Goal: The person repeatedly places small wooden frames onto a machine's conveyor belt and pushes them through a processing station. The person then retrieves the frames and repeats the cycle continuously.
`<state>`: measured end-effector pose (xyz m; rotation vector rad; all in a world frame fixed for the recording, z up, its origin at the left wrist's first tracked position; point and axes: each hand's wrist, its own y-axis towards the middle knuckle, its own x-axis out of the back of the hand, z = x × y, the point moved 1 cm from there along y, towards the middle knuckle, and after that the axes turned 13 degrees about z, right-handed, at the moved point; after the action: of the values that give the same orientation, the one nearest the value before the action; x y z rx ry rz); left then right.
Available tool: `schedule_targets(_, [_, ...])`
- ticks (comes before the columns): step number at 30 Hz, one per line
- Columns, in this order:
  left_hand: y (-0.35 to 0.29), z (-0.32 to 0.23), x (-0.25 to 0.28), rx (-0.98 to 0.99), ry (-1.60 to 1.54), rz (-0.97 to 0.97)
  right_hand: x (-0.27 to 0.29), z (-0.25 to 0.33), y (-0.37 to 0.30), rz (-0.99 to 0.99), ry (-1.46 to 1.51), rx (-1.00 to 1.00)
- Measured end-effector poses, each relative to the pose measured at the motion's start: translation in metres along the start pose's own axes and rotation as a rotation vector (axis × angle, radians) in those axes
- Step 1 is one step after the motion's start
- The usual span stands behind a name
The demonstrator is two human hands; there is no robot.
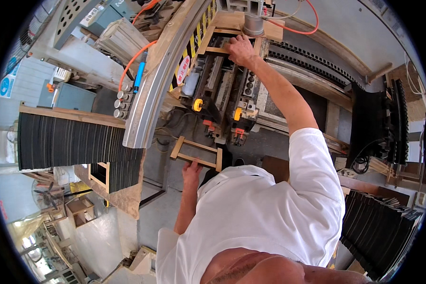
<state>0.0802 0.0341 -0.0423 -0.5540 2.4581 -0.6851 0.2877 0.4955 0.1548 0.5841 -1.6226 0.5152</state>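
My left hand [191, 174] is closed on the near rail of a small rectangular wooden frame [219, 159], holding it in front of my body. The frame has light wooden bars around an open middle. Farther forward, my right hand [242, 50] reaches to the far end of a machine [227, 78]. Its fingers are bent over another wooden frame [216, 49] lying there, just below a grey metal cylinder [253, 25]. The fingertips and part of that frame are hidden.
Yellow knobs [198, 104] and red-handled clamps [239, 132] stick out at the machine's near end. A metal rail [149, 104] runs along its left. Tall stacks of dark pieces stand at left [66, 139] and right [378, 232]. An orange hose [130, 66] hangs at upper left.
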Motion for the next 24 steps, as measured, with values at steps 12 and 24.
schedule_targets(12, [-0.022, -0.009, 0.007, -0.064, 0.027, -0.044, -0.009, -0.003, 0.002, -0.030, 0.035, 0.000])
schedule_targets(24, [-0.118, -0.067, 0.055, -0.336, 0.174, -0.198, 0.011, 0.000, -0.008, -0.006, 0.002, -0.093])
